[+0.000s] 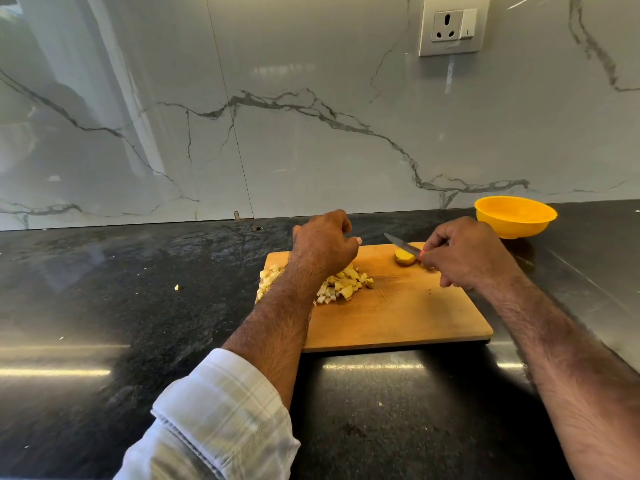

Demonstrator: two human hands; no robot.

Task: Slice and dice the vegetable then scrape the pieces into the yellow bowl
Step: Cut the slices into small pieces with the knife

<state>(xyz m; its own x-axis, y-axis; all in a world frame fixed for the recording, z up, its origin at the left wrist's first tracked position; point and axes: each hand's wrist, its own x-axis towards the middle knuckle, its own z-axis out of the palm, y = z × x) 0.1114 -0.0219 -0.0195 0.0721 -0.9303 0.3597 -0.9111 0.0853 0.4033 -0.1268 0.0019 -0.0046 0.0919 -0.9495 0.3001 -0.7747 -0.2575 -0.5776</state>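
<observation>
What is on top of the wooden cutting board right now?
On the cutting board: a pile of diced pieces, partly hidden by the left forearm, and an uncut vegetable chunk under the knife gripped by the right hand.

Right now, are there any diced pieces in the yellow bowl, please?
No, the yellow bowl looks empty; the diced pieces lie heaped on the cutting board.

This is a home kitchen. A dark polished stone counter (138, 306) runs along a glossy white marble-look wall (277, 116) with grey veins, and a wall socket (453, 26) with a switch sits above it. On the counter lie a wooden chopping board (398, 313) with diced vegetable pieces (343, 285) and a yellow bowl (515, 216).
</observation>
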